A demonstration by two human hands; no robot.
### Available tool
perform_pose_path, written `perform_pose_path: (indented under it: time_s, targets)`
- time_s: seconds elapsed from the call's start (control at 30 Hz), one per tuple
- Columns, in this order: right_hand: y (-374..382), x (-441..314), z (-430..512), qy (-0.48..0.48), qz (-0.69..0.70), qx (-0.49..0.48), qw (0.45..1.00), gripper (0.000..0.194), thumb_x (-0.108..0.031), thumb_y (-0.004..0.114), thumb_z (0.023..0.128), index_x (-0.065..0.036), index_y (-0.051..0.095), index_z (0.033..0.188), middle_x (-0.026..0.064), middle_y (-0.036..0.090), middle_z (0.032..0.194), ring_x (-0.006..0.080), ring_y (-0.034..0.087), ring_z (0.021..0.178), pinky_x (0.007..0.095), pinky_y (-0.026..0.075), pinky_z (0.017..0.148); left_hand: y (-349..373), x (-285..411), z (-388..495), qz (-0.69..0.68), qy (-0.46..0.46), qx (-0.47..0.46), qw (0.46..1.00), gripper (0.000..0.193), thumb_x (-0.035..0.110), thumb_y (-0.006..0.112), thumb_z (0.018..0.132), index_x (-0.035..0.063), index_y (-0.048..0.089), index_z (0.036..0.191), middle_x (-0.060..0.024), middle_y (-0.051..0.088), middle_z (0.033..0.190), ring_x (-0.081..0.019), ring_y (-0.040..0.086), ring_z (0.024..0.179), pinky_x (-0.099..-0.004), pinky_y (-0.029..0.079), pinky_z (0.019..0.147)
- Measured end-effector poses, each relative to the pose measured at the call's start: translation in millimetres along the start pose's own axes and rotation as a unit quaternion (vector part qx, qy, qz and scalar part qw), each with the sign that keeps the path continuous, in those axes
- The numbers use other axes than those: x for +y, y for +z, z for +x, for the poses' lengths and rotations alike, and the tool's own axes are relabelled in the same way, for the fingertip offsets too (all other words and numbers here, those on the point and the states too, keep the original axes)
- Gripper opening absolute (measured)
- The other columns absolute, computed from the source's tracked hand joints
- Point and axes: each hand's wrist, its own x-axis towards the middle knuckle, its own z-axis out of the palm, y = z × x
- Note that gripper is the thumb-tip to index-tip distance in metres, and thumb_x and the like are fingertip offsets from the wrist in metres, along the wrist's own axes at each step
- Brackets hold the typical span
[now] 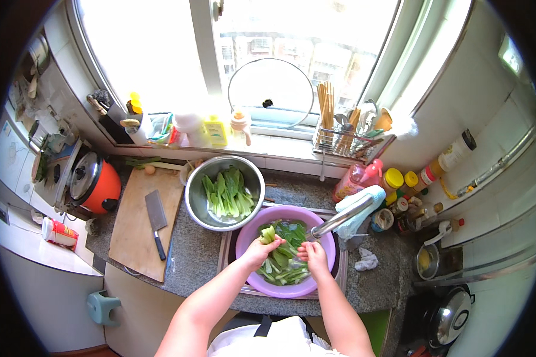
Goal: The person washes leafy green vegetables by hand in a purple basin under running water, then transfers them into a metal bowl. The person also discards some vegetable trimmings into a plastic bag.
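Note:
A purple plastic basin (286,291) stands in the sink below the metal faucet (339,218), with leafy greens (283,270) in water inside it. Over the basin's left part, my left hand (261,250) holds a small bunch of greens (268,234) by its pale stalk ends. My right hand (311,254) is just under the faucet's end, fingers curled; whether it holds anything is unclear. Up and left of the basin, a stainless steel bowl (194,196) contains more leafy greens (230,192).
On the left, a cleaver (156,212) lies on a wooden cutting board (129,232), beside an orange rice cooker (105,187). Bottles and jars (392,178) crowd the right counter near a crumpled white cloth (366,259). A chopstick rack (339,143) stands on the sill.

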Motion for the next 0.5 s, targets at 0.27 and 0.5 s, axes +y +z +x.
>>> perform_pose_path:
  time_s: [0.27, 0.5]
  targets:
    - [-31.2, 1.4, -12.5, -0.012, -0.031, 0.012, 0.999, 0.019, -0.017, 0.046, 0.099, -0.001, 0.055, 0.105, 0.0096, 0.065, 0.090, 0.0137, 0.063, 0.072, 0.0241, 0.050, 0.064, -39.7, 167.7, -0.2, 0.456, 0.376, -0.036, 0.806, 0.023, -0.006, 0.065, 0.076, 0.0080, 0.062, 0.094, -0.0084, 0.064, 0.109, -0.0281, 0.052, 0.118, -0.0402, 0.038, 0.104]
    - [-19.6, 44.3, -1.1, 0.036, -0.092, -0.028, 0.995, 0.018, -0.015, 0.049, 0.098, 0.000, 0.057, 0.104, 0.0091, 0.066, 0.089, 0.0122, 0.064, 0.072, 0.0245, 0.050, 0.063, -99.5, 153.8, 31.9, 0.852, 0.173, 0.002, 0.494, 0.060, -0.010, 0.060, 0.067, 0.0211, 0.057, 0.119, 0.0037, 0.044, 0.142, -0.0263, 0.018, 0.143, -0.0564, 0.006, 0.117]
